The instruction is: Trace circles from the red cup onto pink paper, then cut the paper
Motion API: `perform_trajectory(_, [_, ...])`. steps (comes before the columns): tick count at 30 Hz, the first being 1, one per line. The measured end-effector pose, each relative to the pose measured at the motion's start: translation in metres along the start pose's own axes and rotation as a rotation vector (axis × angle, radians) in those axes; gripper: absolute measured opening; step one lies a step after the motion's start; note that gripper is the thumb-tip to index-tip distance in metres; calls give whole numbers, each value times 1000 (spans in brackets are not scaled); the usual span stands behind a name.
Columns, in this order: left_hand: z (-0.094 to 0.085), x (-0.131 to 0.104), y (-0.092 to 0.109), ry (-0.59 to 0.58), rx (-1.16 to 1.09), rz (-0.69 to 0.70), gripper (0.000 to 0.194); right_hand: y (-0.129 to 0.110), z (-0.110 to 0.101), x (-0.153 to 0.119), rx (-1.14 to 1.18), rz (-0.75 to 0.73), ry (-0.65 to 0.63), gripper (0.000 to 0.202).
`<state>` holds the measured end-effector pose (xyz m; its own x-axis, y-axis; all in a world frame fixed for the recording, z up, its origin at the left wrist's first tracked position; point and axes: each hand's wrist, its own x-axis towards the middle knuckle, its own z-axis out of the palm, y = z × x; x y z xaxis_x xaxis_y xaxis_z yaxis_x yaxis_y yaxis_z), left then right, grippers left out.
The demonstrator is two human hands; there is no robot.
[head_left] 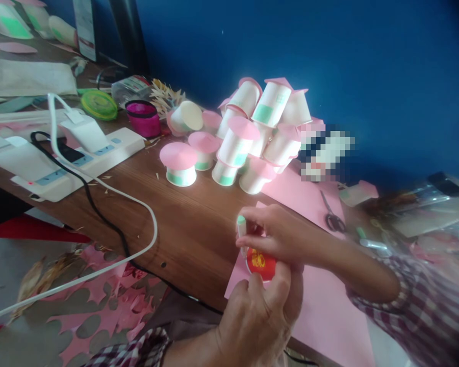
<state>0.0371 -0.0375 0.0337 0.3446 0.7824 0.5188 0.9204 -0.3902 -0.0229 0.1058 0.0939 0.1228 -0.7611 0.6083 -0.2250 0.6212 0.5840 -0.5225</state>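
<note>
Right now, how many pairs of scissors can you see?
1: the dark-handled scissors on pink paper, farther right than the right hand. Others may be hidden.

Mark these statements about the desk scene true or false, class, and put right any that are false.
1. The right hand holds a marker with a green end. True.

2. The left hand grips the scissors. False: it touches the red piece with yellow lettering; the scissors lie apart from both hands.

3. Paper cups with pink tops are stacked in front of a blue wall. True.

4. Nothing is plugged into the white power strip. False: a white adapter is plugged into it.

5. Pink paper lies under the hands. True.
</note>
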Motion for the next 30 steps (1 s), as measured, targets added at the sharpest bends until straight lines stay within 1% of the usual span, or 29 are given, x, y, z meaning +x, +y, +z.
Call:
perform_trajectory(15, [0, 0, -1, 12, -28, 13, 55, 4, 0, 1, 58, -38, -7, 13])
perform_trajectory(20, [1, 0, 1, 15, -30, 3, 54, 3, 1, 1, 79, -10, 11, 12])
perform_trajectory(24, [1, 0, 1, 12, -27, -1, 53, 1, 2, 1, 37, 16, 26, 12])
perform_trajectory(30, [2, 0, 0, 21, -18, 4, 52, 0, 4, -1, -19, 98, 78, 13])
